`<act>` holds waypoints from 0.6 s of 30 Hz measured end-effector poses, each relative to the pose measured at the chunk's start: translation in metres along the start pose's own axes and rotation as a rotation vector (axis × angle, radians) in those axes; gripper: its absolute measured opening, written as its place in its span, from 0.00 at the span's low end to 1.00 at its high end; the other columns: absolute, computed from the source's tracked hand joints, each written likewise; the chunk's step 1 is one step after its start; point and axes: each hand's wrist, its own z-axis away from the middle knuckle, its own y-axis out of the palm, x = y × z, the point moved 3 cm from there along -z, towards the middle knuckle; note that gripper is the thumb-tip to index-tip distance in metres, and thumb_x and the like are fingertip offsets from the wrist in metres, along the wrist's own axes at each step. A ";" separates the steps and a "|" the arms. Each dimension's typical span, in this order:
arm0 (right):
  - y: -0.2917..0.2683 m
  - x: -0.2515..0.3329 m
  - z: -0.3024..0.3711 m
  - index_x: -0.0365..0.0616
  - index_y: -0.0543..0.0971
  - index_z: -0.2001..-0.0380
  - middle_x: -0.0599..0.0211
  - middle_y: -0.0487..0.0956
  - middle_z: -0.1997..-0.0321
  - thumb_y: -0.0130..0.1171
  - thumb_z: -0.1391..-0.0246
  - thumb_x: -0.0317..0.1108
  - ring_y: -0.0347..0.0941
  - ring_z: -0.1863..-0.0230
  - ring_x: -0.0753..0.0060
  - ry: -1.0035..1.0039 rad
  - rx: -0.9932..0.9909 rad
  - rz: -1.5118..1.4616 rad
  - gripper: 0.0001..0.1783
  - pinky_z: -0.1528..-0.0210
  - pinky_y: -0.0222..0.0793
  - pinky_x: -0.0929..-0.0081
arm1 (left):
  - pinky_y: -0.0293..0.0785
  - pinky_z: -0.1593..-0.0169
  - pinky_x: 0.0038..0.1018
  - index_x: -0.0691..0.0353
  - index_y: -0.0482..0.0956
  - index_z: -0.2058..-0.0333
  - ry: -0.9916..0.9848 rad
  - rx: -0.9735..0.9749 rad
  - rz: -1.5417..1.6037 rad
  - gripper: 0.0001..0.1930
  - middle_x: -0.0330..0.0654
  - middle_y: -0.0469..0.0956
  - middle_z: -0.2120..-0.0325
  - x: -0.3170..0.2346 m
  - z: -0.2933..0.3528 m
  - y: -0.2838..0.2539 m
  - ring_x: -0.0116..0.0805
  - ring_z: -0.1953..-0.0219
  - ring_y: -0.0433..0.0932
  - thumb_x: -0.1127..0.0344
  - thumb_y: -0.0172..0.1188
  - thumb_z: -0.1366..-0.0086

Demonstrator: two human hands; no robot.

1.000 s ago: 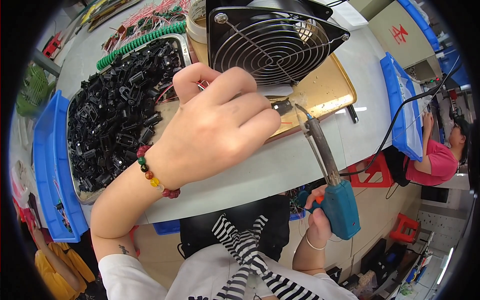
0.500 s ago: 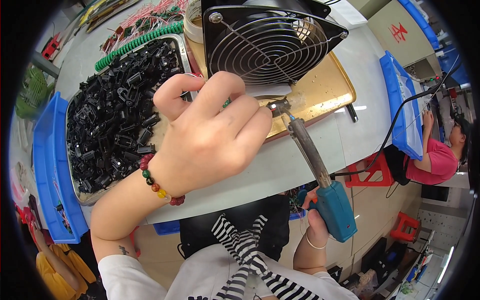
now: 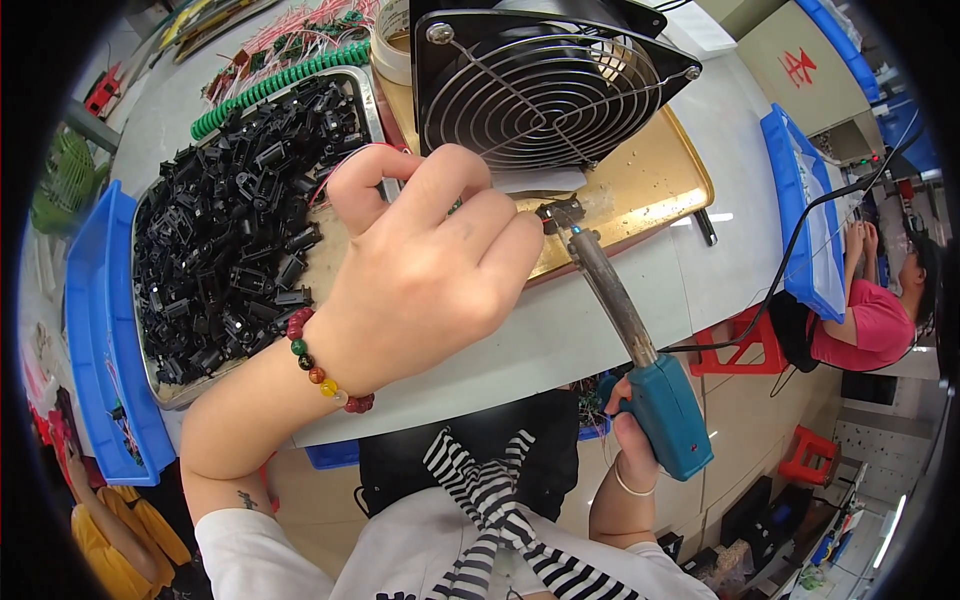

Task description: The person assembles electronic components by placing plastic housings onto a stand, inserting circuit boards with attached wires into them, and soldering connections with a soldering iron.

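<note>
My left hand (image 3: 425,265) is closed, back of the hand up, in front of the fan. Its index finger presses at a small black part (image 3: 562,211), held over the edge of the gold-coloured tray (image 3: 660,185); the thumb is hidden. A thin wire and a bit of green show by the curled outer fingers. My right hand (image 3: 632,440) is wrapped round the teal handle of a soldering gun (image 3: 675,420). The gun points up and away, with its tip at the black part; whether they touch I cannot tell.
A black fan (image 3: 545,115) with a wire guard stands on the gold tray beside a tape roll (image 3: 393,45). At left, a metal tray holds many black plastic parts (image 3: 235,230). Blue bins (image 3: 105,350) flank the table. A black cable (image 3: 790,240) hangs at right, near another person (image 3: 865,320).
The soldering gun has shifted slightly left, and its tip sits a little closer to my left index finger. My left hand's outer fingers have moved slightly right.
</note>
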 end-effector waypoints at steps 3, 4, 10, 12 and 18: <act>0.000 0.004 -0.003 0.39 0.79 0.72 0.71 0.75 0.80 0.67 0.60 0.38 0.67 0.77 0.74 -0.002 0.000 0.025 0.14 0.75 0.60 0.79 | 0.55 0.56 0.34 0.54 0.80 0.73 -0.006 -0.008 -0.013 0.10 0.29 0.76 0.76 0.000 0.000 0.000 0.30 0.67 0.74 0.69 0.68 0.59; -0.001 0.005 -0.003 0.39 0.79 0.72 0.71 0.74 0.80 0.67 0.60 0.38 0.67 0.78 0.74 -0.004 0.009 0.034 0.15 0.75 0.60 0.79 | 0.55 0.56 0.34 0.54 0.80 0.73 -0.007 -0.019 -0.022 0.10 0.29 0.76 0.76 0.000 0.000 -0.001 0.31 0.67 0.74 0.69 0.68 0.59; -0.003 0.001 -0.001 0.37 0.79 0.74 0.70 0.73 0.80 0.66 0.61 0.37 0.65 0.79 0.73 0.015 0.017 0.002 0.14 0.76 0.58 0.79 | 0.55 0.55 0.34 0.54 0.80 0.72 0.001 0.008 -0.015 0.11 0.29 0.76 0.75 -0.001 -0.001 0.000 0.30 0.67 0.74 0.69 0.68 0.58; -0.002 0.002 -0.001 0.38 0.79 0.75 0.70 0.72 0.80 0.66 0.62 0.36 0.64 0.79 0.73 0.019 0.019 0.024 0.13 0.76 0.58 0.79 | 0.56 0.56 0.36 0.56 0.75 0.78 0.008 -0.081 -0.017 0.08 0.31 0.71 0.79 0.000 -0.001 0.007 0.30 0.67 0.73 0.69 0.62 0.61; -0.005 -0.006 0.003 0.36 0.77 0.78 0.67 0.71 0.80 0.63 0.63 0.33 0.64 0.80 0.71 -0.005 0.030 0.066 0.10 0.78 0.57 0.77 | 0.55 0.54 0.35 0.54 0.80 0.73 -0.002 0.004 -0.014 0.10 0.29 0.76 0.75 0.000 -0.001 0.001 0.30 0.66 0.74 0.69 0.67 0.58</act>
